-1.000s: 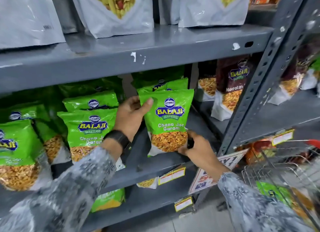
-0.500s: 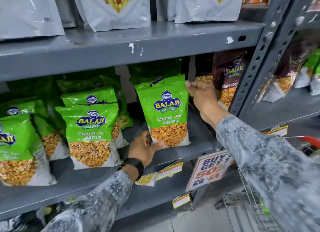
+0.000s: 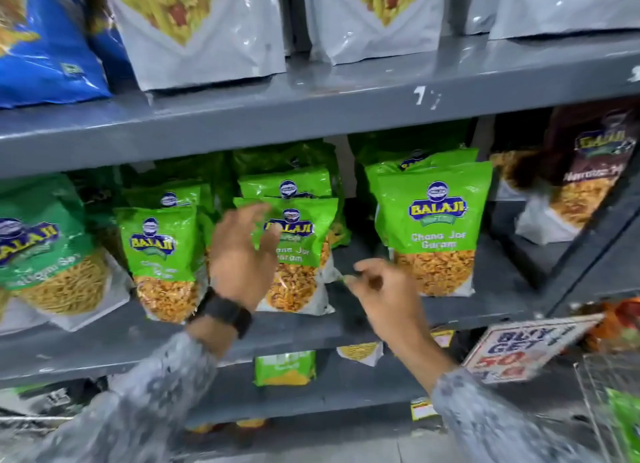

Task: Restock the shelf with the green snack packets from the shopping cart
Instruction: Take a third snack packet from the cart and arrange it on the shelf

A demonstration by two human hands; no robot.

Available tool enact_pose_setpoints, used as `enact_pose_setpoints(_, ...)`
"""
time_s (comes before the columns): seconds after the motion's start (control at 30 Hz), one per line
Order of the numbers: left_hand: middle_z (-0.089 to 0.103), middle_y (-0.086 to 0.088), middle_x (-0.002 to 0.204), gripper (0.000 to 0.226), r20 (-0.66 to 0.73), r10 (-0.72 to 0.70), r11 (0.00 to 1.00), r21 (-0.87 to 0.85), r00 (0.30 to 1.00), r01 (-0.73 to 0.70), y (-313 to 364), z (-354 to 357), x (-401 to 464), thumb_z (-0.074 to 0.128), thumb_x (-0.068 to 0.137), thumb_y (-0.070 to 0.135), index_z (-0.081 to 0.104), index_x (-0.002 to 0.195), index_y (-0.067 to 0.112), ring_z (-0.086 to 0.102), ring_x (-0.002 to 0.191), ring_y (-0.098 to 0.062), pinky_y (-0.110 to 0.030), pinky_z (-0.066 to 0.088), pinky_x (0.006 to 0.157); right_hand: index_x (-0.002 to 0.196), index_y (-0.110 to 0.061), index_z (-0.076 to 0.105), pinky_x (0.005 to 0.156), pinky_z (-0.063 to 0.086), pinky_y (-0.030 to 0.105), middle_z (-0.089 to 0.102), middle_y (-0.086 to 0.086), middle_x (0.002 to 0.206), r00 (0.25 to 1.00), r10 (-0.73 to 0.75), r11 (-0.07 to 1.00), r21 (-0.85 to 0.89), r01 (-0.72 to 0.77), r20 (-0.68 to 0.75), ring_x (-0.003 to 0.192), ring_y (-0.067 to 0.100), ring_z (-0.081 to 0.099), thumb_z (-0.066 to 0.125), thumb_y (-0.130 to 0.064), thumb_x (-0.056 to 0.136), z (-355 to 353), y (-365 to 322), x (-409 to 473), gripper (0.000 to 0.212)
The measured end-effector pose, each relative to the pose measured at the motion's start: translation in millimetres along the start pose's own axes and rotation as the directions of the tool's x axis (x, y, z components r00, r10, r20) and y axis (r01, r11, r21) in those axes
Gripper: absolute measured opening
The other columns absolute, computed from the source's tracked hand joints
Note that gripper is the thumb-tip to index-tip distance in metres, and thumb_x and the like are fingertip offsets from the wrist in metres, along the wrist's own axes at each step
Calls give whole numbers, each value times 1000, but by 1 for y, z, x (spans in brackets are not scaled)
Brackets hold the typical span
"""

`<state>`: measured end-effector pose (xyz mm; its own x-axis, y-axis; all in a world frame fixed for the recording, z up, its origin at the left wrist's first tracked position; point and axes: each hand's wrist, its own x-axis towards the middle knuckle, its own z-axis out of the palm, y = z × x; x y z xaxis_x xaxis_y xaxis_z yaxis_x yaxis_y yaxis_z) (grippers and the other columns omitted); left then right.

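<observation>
Several green Balaji snack packets stand on the grey middle shelf [image 3: 346, 327]. The right packet [image 3: 434, 234] stands upright on its own. My left hand [image 3: 242, 258] hovers with spread fingers in front of the middle packet [image 3: 301, 251], holding nothing; whether it touches the packet is blurred. My right hand [image 3: 384, 289] is low in the gap between the middle and right packets, fingers loosely curled and empty. A further green packet [image 3: 161, 254] stands to the left. The wire cart [image 3: 602, 407] shows at the bottom right with a green packet [image 3: 627, 424] inside.
The upper shelf [image 3: 311, 112] holds large white pouches [image 3: 207, 29] and a blue bag [image 3: 45, 47]. Brown Balaji packets [image 3: 588, 171] stand at right by the slanted upright [image 3: 588, 254]. A red-and-blue offer sign [image 3: 523, 348] hangs below. A small green packet [image 3: 285, 367] lies on the lower shelf.
Both hands have let go of the right packet, which stays standing. My left hand rose in front of the middle packet; my right hand dropped from the packet's top into the gap. View shifted left.
</observation>
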<state>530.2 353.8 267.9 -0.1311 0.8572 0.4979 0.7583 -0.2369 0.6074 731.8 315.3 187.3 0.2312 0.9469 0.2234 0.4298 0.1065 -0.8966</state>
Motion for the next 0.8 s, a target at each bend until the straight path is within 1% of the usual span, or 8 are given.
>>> enact_pose_setpoints(0.1, 57, -15, 133, 56, 85, -1, 910, 412, 996, -34, -17, -9, 43, 63, 90, 39, 51, 140, 18, 49, 125, -38, -45, 40, 103, 86, -29, 67, 65, 49, 34, 68, -5, 82, 949, 130, 966, -252, -56, 287, 78, 18, 63, 84, -58, 68, 43, 1, 5, 38)
enact_pose_setpoints(0.2, 70, -10, 121, 39, 219, 131, 835, 502, 967, -226, -25, -6, 65, 55, 93, 47, 67, 122, 25, 56, 119, -35, -43, 42, 100, 64, -31, 40, 64, 44, 37, 62, 2, 83, 947, 160, 906, -421, -29, 278, 84, 29, 66, 75, -58, 70, 63, 13, 6, 44)
enact_pose_setpoints(0.37, 74, -17, 118, 39, 133, -9, 967, 255, 991, -26, -22, -2, 83, 59, 92, 45, 73, 120, 22, 68, 111, -37, -38, 52, 94, 87, -25, 64, 67, 52, 37, 76, 5, 90, 977, 164, 899, -429, -89, 140, 93, 35, 71, 69, -58, 71, 61, 23, 12, 38)
enact_pose_setpoints(0.43, 71, -13, 127, 42, 154, -44, 988, 155, 987, 20, -27, -1, 76, 64, 90, 42, 68, 127, 21, 65, 119, -31, -35, 49, 98, 78, -25, 60, 63, 47, 36, 72, 3, 83, 975, 136, 917, -395, -57, 176, 84, 32, 68, 76, -56, 72, 56, 22, 13, 36)
enact_pose_setpoints(0.53, 63, -7, 133, 68, 88, -22, 996, -81, 996, 29, -36, -6, 53, 74, 84, 37, 49, 143, 16, 60, 123, -23, -35, 47, 103, 102, -33, 66, 79, 54, 33, 72, 1, 105, 967, 126, 985, -145, -95, 220, 92, 17, 67, 87, -32, 69, 51, 11, 15, 40)
enact_pose_setpoints(0.63, 61, 14, 122, 76, 86, -163, 910, -371, 983, 184, -48, 0, 19, 73, 88, 26, 32, 152, 21, 63, 103, 10, -12, 50, 89, 134, -25, 60, 88, 53, 29, 68, 0, 120, 980, 150, 936, 301, -184, 133, 102, 9, 67, 82, -22, 78, 45, -20, 30, 60)
enact_pose_setpoints(0.7, 62, 4, 123, 70, 165, -308, 808, -474, 937, 349, -51, 5, 9, 66, 94, 26, 31, 154, 19, 65, 99, 0, -15, 50, 85, 129, -27, 63, 79, 51, 25, 71, -6, 114, 978, 188, 875, 436, -210, 95, 92, -2, 69, 80, -39, 80, 38, -49, 52, 54)
enact_pose_setpoints(0.8, 69, -10, 112, 40, 233, -423, 622, -628, 876, 468, -51, 7, 26, 64, 95, 19, 57, 134, 10, 63, 97, -17, -33, 52, 91, 90, -26, 68, 68, 45, 19, 70, -7, 92, 985, 166, 874, 455, -168, 44, 69, -7, 60, 75, -27, 89, 30, -89, 84, 8)
